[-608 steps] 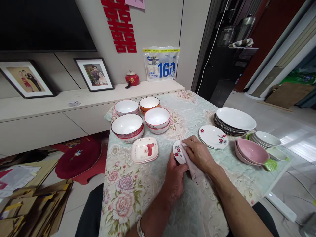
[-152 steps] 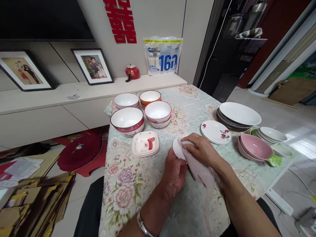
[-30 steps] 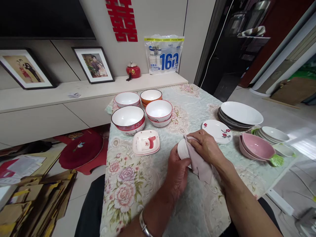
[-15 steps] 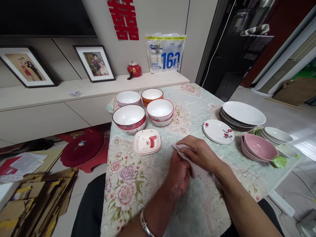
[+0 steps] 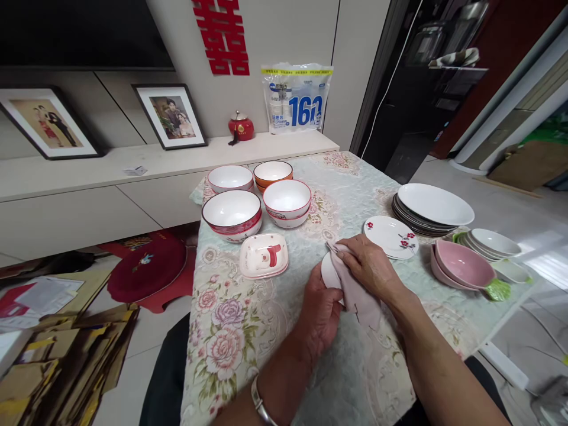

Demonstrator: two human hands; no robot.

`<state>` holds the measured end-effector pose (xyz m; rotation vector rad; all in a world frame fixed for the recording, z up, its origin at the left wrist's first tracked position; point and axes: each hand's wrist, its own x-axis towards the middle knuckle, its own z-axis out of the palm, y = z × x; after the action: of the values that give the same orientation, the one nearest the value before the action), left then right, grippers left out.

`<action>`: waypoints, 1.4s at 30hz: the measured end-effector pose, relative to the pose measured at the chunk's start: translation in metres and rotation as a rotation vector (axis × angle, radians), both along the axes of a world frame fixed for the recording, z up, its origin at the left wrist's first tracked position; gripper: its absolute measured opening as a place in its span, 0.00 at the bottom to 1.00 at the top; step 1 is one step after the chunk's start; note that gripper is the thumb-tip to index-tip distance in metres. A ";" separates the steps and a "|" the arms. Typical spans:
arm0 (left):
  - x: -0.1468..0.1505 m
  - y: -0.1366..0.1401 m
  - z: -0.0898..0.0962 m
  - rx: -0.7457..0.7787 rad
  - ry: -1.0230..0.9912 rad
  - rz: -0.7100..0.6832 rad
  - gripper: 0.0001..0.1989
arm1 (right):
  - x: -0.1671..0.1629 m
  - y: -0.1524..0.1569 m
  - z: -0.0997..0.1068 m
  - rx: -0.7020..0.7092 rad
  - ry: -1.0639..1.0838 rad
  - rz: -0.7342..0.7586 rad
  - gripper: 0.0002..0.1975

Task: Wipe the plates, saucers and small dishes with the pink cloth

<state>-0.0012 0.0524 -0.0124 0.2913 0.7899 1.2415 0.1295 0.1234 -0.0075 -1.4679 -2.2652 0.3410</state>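
Note:
My left hand is closed on a small white dish, held over the table's front half. Part of the dish is hidden, so its full shape cannot be made out. My right hand grips a pale pinkish cloth and presses it against the dish's upper right side; the cloth's loose end hangs down. Left of my hands lies a rectangular dish with a bear picture. White plates with red flowers lie just beyond my right hand.
Stacked bowls stand at the table's back left. Along the right are a stack of large plates, pink bowls and small white bowls. A floral cloth covers the table. A red stool and flattened cardboard are on the left.
My right hand has moved slightly right with the cloth, away from my left hand. The white dish, covered before, now shows between my hands.

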 end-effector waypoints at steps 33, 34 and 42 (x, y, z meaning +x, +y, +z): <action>-0.010 0.011 -0.004 0.071 -0.033 0.102 0.31 | 0.001 -0.019 0.016 -0.122 0.128 0.365 0.11; -0.010 0.011 -0.003 0.069 -0.029 0.101 0.31 | 0.004 -0.018 0.016 -0.125 0.128 0.368 0.12; -0.009 0.010 -0.001 0.076 -0.017 0.085 0.30 | 0.009 -0.020 0.020 -0.075 -0.101 0.091 0.09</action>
<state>-0.0105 0.0626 -0.0137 0.3108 0.7479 1.3539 0.1388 0.1036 0.0127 -1.4511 -2.4296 0.3911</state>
